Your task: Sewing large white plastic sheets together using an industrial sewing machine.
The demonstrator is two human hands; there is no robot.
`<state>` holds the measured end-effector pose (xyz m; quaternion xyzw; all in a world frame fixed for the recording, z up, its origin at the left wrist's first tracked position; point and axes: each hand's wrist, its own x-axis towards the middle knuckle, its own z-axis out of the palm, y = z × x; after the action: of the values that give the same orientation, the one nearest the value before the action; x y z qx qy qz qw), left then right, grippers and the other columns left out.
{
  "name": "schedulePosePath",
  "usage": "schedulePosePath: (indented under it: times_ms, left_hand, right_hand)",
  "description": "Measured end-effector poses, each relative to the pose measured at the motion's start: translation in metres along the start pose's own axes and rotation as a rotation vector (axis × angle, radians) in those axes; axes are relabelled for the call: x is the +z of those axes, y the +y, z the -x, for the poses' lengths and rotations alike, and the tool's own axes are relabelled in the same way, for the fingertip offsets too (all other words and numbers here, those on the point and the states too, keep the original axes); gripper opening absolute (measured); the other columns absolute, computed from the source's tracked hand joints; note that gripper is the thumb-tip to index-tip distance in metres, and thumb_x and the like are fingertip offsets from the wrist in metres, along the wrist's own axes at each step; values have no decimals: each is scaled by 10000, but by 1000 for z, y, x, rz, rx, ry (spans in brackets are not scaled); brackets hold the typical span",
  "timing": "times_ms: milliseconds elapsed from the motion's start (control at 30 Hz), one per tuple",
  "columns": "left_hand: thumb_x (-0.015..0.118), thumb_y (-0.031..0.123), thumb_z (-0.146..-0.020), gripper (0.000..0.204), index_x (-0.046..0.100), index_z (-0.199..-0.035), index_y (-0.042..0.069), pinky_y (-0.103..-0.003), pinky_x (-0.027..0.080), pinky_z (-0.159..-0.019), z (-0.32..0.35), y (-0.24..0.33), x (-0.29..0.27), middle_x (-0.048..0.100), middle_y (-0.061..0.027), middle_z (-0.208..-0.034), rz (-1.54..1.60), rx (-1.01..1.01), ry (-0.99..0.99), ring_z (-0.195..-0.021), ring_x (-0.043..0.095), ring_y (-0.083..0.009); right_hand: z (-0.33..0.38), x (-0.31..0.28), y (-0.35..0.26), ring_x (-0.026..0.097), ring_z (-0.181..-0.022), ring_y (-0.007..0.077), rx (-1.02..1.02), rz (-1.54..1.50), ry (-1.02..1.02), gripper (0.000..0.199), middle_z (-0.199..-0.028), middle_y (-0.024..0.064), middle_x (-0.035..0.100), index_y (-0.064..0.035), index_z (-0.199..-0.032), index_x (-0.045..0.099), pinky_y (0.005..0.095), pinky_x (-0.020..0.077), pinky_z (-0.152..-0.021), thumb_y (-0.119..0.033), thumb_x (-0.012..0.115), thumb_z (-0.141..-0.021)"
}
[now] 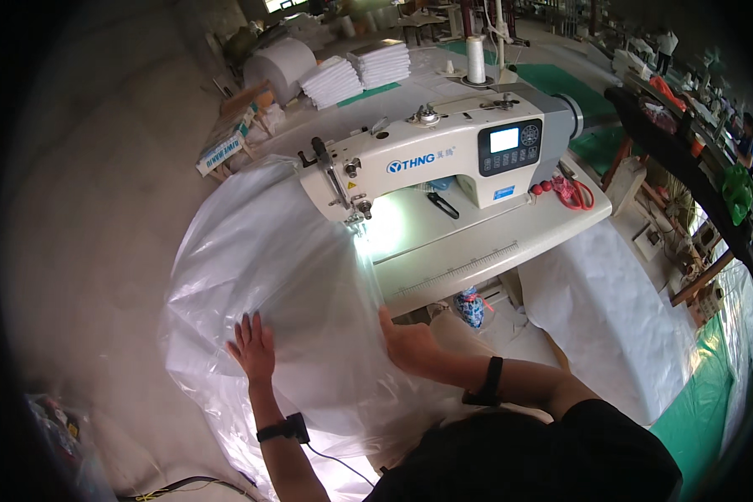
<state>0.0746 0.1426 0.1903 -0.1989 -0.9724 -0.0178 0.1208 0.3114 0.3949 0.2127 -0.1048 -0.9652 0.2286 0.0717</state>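
A large, translucent white plastic sheet (297, 251) hangs over the left side of the sewing machine (452, 138) and spreads down toward me. Its right edge runs up under the lit needle area. My left hand (255, 347) lies flat on the sheet with its fingers spread. At the sheet's right edge, just below the table front, my right hand (412, 345) is closed on the plastic; one digit points up toward the needle and the other fingers are mostly hidden. Black thread snips (443, 206) lie on the machine bed, and red-handled scissors (576, 195) rest at its right end.
White folded stacks (379, 63) and a big white roll (279, 69) stand behind the machine. A thread cone (475, 63) is at the back. More white sheeting (607, 305) hangs on the right. A cluttered dark rack (686, 159) stands beyond it.
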Motion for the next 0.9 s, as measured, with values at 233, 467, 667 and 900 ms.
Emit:
schedulePosePath:
  times_ms: [233,467,667,900]
  left_hand:
    - [329,488,-931,544,300,-1412,234,-539,133,-1076,-58,17,-11,241,-43,-1487,8,-30,-133,-1371,203,-281]
    - [321,499,-930,567,264,-1425,230,-534,137,-1082,-102,23,-14,202,-45,-1500,-45,-51,-188,-1380,169,-282]
    - [345,466,-924,563,287,-1416,199,-592,148,-1056,-141,23,-3,212,-95,-1492,-193,22,-188,-1367,189,-351]
    - [507,339,-872,522,408,-1337,124,-563,251,-1028,-123,60,-32,340,-149,-1418,61,143,-96,-1326,286,-344]
  right_hand:
    - [-55,-14,14,631,-526,250,-15,230,1,578,-616,127,623,159,-1244,370,363,483,-469,-79,532,-743]
    - [-101,-35,20,640,-582,263,20,272,-132,569,-681,140,643,164,-1269,351,366,483,-485,-51,498,-763]
    - [-131,-32,29,640,-676,307,95,166,-49,512,-749,163,647,160,-1241,365,402,497,-568,-51,483,-789]
    - [-111,-21,52,626,-838,364,269,-301,41,461,-841,229,637,90,-1183,469,434,492,-717,-129,516,-780]
